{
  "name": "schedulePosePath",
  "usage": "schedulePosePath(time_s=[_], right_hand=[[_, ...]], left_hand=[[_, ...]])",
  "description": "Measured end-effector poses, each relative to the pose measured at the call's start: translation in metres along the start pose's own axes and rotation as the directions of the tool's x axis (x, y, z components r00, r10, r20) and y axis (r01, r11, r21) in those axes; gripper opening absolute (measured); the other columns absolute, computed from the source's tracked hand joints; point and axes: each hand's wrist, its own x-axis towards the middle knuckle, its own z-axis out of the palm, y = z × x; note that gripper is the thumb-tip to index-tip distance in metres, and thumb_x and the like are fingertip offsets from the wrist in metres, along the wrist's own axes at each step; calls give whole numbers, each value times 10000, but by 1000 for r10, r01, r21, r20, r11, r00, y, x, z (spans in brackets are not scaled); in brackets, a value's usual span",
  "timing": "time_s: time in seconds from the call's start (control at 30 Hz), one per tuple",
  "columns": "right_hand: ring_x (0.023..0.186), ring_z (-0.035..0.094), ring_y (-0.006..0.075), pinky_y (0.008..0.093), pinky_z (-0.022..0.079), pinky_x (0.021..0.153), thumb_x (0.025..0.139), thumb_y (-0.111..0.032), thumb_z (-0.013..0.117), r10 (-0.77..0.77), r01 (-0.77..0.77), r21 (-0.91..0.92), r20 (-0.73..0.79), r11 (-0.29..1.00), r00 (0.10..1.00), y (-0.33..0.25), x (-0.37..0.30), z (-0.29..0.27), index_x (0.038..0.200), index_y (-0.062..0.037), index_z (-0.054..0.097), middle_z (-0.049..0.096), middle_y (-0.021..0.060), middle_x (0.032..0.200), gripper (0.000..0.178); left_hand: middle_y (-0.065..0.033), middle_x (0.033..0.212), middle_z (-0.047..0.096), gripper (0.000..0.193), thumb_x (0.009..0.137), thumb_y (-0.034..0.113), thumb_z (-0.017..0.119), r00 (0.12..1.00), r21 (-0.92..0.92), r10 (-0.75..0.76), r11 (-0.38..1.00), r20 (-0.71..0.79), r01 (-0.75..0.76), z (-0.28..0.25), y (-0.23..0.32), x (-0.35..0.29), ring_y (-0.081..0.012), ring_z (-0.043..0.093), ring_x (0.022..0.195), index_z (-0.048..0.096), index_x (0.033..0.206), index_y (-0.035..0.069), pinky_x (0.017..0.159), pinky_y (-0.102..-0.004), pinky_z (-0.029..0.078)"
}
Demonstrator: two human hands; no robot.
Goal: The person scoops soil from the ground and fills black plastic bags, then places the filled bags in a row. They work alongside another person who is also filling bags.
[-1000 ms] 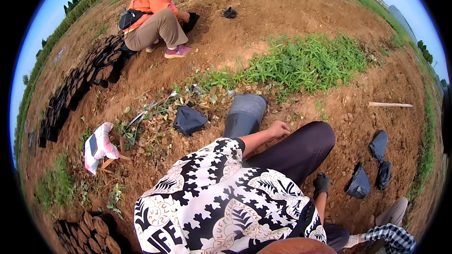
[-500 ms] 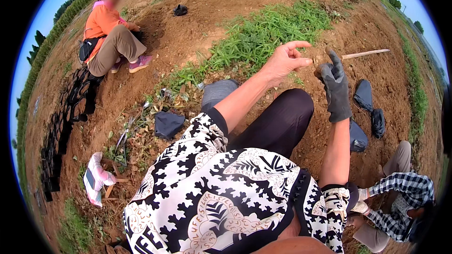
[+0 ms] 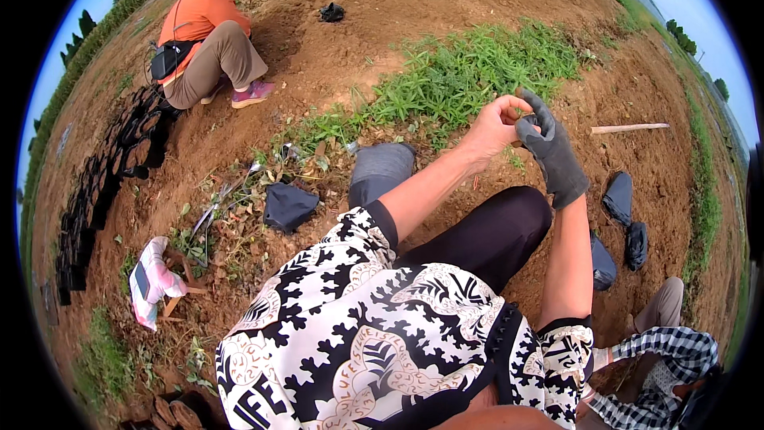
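Note:
My bare left hand [image 3: 495, 126] is raised over my bent knee, its thumb and index finger pinched close against the fingers of my right hand [image 3: 555, 155]. The right hand wears a dark grey work glove with its fingers bent. Between the two sets of fingertips there is something small and dark; whether it is a glove fingertip or a separate thing does not show. On the soil past the right hand lies a pale wooden stick [image 3: 630, 128]. Left of my left forearm stands a grey-black cylindrical bundle [image 3: 383, 166], with a black plastic bag [image 3: 288, 207] beside it.
Green weeds [image 3: 477, 68] grow ahead. Black soil-filled bags [image 3: 617, 197] lie right of my knee. At left are a row of black pots [image 3: 111, 183] and a cloth-topped wooden stool [image 3: 153, 280]. A person in orange [image 3: 203, 28] sits far left; a person in checks [image 3: 668, 350] crouches right.
My hands have come together from slightly apart, and their fingertips now meet. The view has shifted, so the ground and both people appear displaced.

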Motion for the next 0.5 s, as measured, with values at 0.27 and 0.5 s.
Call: schedulePosePath(time_s=[0.27, 0.5], right_hand=[[760, 541, 95, 266, 466, 761, 888, -203, 615, 21, 35, 347, -158, 937, 987, -1, -18, 4, 1356, -45, 441, 552, -5, 833, 524], [866, 533, 139, 354, 475, 813, 907, -287, 595, 138, 196, 603, -462, 773, 876, 68, -76, -64, 1326, -120, 480, 558, 4, 949, 466]], left_hand=[[24, 806, 563, 235, 794, 80, 741, 991, -22, 88, 996, -106, -90, -31, 1, 1, -50, 513, 712, 586, 970, 66, 670, -208, 448], [30, 678, 524, 134, 845, 145, 705, 995, -686, 21, 723, -96, -81, -82, 40, 29, -125, 550, 703, 606, 930, 113, 648, -273, 487]])
